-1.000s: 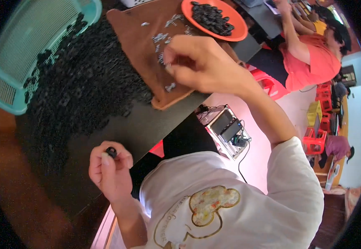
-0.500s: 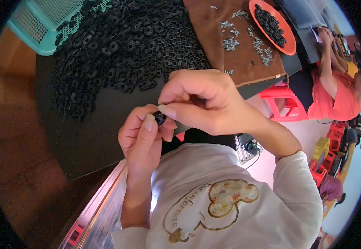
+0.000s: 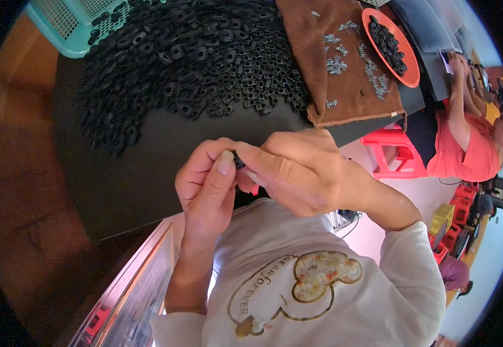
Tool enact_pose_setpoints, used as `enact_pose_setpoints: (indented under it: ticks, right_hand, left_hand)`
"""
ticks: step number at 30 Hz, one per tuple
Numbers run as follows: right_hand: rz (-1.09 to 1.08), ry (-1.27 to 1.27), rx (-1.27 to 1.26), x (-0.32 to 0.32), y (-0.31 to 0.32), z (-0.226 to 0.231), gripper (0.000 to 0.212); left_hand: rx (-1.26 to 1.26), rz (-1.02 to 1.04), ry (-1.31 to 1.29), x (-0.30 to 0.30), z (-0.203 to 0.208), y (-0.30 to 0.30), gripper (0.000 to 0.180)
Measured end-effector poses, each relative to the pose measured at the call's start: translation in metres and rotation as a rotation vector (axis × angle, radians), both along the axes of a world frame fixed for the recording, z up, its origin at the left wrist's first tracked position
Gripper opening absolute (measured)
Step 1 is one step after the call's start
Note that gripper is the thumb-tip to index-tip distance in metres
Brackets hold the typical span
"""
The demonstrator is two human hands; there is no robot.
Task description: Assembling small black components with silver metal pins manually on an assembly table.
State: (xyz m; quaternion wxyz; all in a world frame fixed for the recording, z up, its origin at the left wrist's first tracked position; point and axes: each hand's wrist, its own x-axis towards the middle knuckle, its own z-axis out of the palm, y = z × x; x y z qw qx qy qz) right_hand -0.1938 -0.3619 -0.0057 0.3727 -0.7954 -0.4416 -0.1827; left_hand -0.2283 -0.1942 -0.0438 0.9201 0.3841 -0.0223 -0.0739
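My left hand (image 3: 206, 188) is closed, pinching a small black plastic part (image 3: 239, 160) between thumb and fingertips. From the right, my right hand (image 3: 306, 170) meets it with curled fingers, gripping the same part. Most of the part is hidden by my fingers. Both hands are held in front of the table's near edge, over my lap. Beyond them spreads a large heap of small black plastic parts (image 3: 188, 63). Small metal springs (image 3: 336, 66) lie in loose clusters on a brown cloth (image 3: 344, 110) to the right of the heap.
An orange plate (image 3: 412, 72) of black parts sits by the cloth's far right corner. At the far left stands a green plastic basket (image 3: 72, 49) on the dark table (image 3: 130, 196). A pink stool (image 3: 402, 169) and a person in a coral top (image 3: 465, 150) are to the right.
My right hand has rolled over, its thumb side now pressed against the black part. The view has shifted slightly, so the table and heap sit higher in it.
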Motion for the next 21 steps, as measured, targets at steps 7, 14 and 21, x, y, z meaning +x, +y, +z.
enact_pose_setpoints:
  ticks: [7,14,21]
  right_hand:
    - [-0.102,0.300,0.129,0.016,-0.020,0.005,0.012]
    - [0.013,0.163,-0.038,0.051,0.004,-0.006,0.007]
    - [0.006,0.123,-0.504,0.079,0.008,0.006,0.006]
  left_hand:
    - [0.224,-0.084,-0.163,-0.001,0.001,0.003,0.019]
    - [0.324,0.058,-0.211,0.000,0.009,0.026,0.020]
    - [0.119,0.141,-0.165,0.006,-0.002,0.036,0.020]
